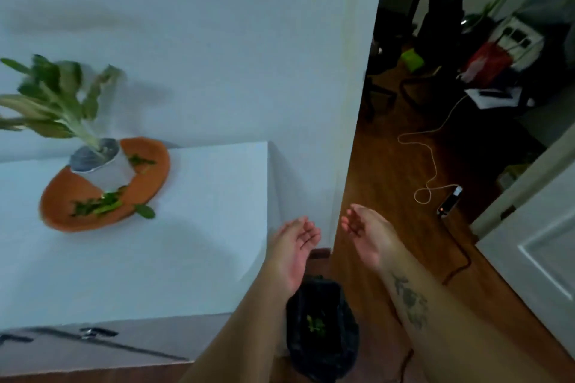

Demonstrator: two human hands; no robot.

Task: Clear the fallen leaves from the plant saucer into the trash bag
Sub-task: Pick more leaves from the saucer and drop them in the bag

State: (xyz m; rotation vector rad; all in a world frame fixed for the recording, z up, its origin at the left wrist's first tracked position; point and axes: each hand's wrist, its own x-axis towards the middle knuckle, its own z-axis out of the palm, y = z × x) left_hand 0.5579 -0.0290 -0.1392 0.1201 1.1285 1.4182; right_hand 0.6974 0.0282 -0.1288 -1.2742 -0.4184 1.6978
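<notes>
An orange saucer (67, 196) sits on a white cabinet top (186, 242) with a white pot (107, 169) and leafy plant (53, 96) on it. Green fallen leaves (96, 205) lie along the saucer's near rim, a few more leaves (141, 161) sit beside the pot, and one leaf (145, 211) hangs over the edge. On the floor right of the cabinet stands a black trash bag (323, 351) with some green leaves (315, 325) inside. My left hand (294, 246) and my right hand (365, 233) hover above the bag, palms up, fingers relaxed, holding nothing.
A white wall corner (351, 134) rises just behind my hands. Wooden floor (389, 165) to the right carries a white cable (432, 165) and a phone (449, 204). A white door (535, 242) stands at the far right. Dark cluttered furniture fills the room beyond.
</notes>
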